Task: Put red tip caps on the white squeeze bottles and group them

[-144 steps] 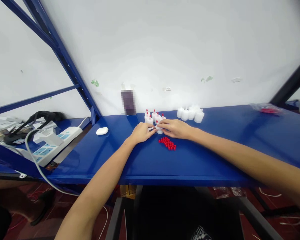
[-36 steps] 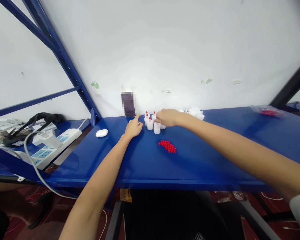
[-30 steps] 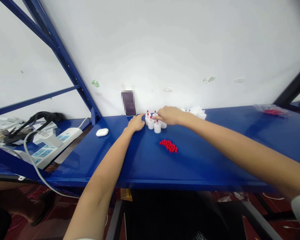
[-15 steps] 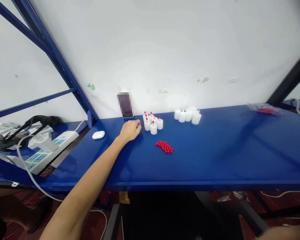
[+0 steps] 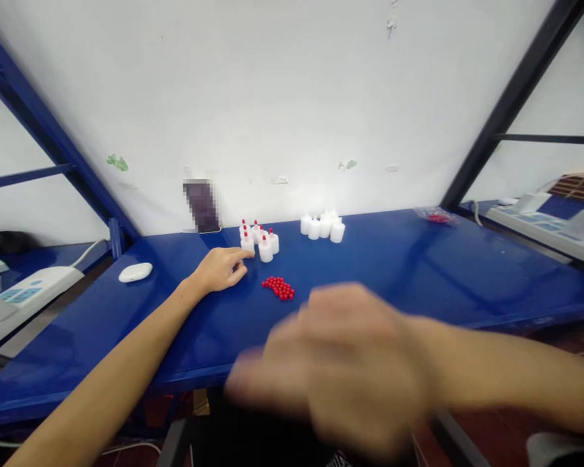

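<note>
My left hand (image 5: 222,267) rests on the blue table with its index finger stretched out and the thumb apart, holding nothing I can see. Its fingertip is at the base of the nearest of several small white bottles with red caps (image 5: 265,249); I cannot tell if it touches. Just right of that hand lies a cluster of small red caps (image 5: 279,288). Farther right, by the wall, stands a group of white bottles without red caps (image 5: 337,231). In the foreground my right hand (image 5: 343,366) is smeared by motion, so its fingers and any contents are unclear.
A white earbud case (image 5: 135,272) lies at the left of the blue table (image 5: 379,272). Against the wall leans a phone (image 5: 203,206). A clear bag with red pieces (image 5: 436,216) sits at the back right, near a dark post (image 5: 503,120). Power strips flank the table.
My right hand has come up from the lower right corner to the front of the table. My left index finger has stretched out toward the capped bottles. The view has swung right.
</note>
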`<state>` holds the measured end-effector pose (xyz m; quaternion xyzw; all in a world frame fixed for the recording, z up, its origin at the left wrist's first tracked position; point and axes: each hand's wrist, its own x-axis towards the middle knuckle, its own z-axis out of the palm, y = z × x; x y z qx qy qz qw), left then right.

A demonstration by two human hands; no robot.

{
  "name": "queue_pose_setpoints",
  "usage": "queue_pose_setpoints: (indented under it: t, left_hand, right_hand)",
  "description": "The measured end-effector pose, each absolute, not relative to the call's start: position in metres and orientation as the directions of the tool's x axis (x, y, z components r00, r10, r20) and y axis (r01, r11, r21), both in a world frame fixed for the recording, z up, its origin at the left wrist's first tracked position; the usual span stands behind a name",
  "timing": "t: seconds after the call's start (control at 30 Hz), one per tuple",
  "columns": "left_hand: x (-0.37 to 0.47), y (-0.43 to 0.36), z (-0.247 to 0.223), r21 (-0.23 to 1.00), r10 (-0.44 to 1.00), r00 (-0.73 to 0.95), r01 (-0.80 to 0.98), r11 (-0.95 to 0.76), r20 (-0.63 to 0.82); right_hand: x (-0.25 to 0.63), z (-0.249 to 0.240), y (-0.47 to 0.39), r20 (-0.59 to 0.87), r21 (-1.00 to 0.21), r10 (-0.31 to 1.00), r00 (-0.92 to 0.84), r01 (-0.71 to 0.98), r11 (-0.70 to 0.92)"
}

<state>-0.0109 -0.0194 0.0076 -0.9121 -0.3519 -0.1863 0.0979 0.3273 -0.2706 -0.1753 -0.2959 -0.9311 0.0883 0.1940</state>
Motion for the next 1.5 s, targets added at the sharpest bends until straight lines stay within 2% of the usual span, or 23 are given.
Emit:
queue_pose_setpoints:
  t: [0.07,0.13,0.17,0.23,0.33,0.43,0.53,0.63,0.73,0.83,0.9,1.0,1.07,1.17,1.3,1.5]
  left_hand:
    - [-0.011,-0.021,0.009,-0.033,0.588,0.669,0.672,-0.74,0.455]
    - [-0.01,-0.023,0.011,-0.015,0.58,0.652,0.671,-0.742,0.488]
    - [-0.01,-0.024,0.013,-0.004,0.582,0.646,0.671,-0.741,0.494]
    - [-0.009,-0.026,0.015,0.021,0.59,0.639,0.67,-0.742,0.494]
    - [-0.008,-0.027,0.013,0.085,0.601,0.608,0.663,-0.744,0.518]
    - [-0.005,-0.027,0.009,0.119,0.595,0.582,0.652,-0.749,0.555]
    - [0.001,-0.03,0.006,0.075,0.566,0.601,0.645,-0.76,0.565]
    - [0.007,-0.035,0.006,0.024,0.551,0.626,0.648,-0.761,0.551]
    - [0.013,-0.041,0.007,0.03,0.555,0.632,0.645,-0.764,0.541]
    - [0.017,-0.044,0.007,0.095,0.574,0.6,0.64,-0.762,0.558]
    - [0.02,-0.045,0.007,0.165,0.607,0.542,0.652,-0.74,0.581]
    - [0.025,-0.048,0.005,0.293,0.663,0.425,0.658,-0.694,0.616]
    - [0.029,-0.05,0.004,0.363,0.675,0.388,0.621,-0.695,0.627]
    - [0.034,-0.054,0.004,0.458,0.696,0.339,0.561,-0.69,0.633]
    - [0.033,-0.056,0.008,0.603,0.767,0.209,0.509,-0.615,0.607]
    - [0.031,-0.053,0.011,0.646,0.787,0.152,0.489,-0.586,0.598]
  right_hand:
    - [0.332,-0.059,-0.159,0.386,-0.125,0.663,-0.641,0.676,0.726]
    - [0.339,0.025,-0.072,0.433,0.017,0.799,-0.418,0.89,0.456]
    - [0.343,0.047,-0.045,0.4,0.089,0.851,-0.34,0.939,0.333]
    - [0.352,0.054,-0.021,0.315,0.197,0.908,-0.275,0.955,0.221]
    - [0.362,0.024,-0.022,0.272,0.23,0.92,-0.283,0.947,0.223]
    - [0.368,0.006,-0.022,0.295,0.112,0.905,-0.306,0.952,0.286]
    - [0.371,0.005,-0.012,0.308,-0.05,0.902,-0.301,0.942,0.331]
    - [0.372,0.002,-0.007,0.304,-0.114,0.887,-0.347,0.911,0.396]
    - [0.371,-0.005,-0.009,0.306,-0.158,0.861,-0.407,0.87,0.467]
    - [0.358,-0.003,-0.015,0.368,-0.245,0.827,-0.425,0.814,0.527]
    - [0.338,0.006,-0.021,0.447,-0.352,0.805,-0.39,0.751,0.559]
    - [0.291,0.026,-0.032,0.536,-0.584,0.783,-0.314,0.532,0.613]
    - [0.256,0.037,-0.04,0.569,-0.668,0.766,-0.301,0.375,0.643]
    - [0.212,0.042,-0.049,0.593,-0.696,0.734,-0.331,0.248,0.674]
    - [0.183,0.033,-0.05,0.637,-0.629,0.659,-0.399,0.224,0.744]
    - [0.179,0.033,-0.046,0.575,-0.63,0.647,-0.5,0.234,0.741]
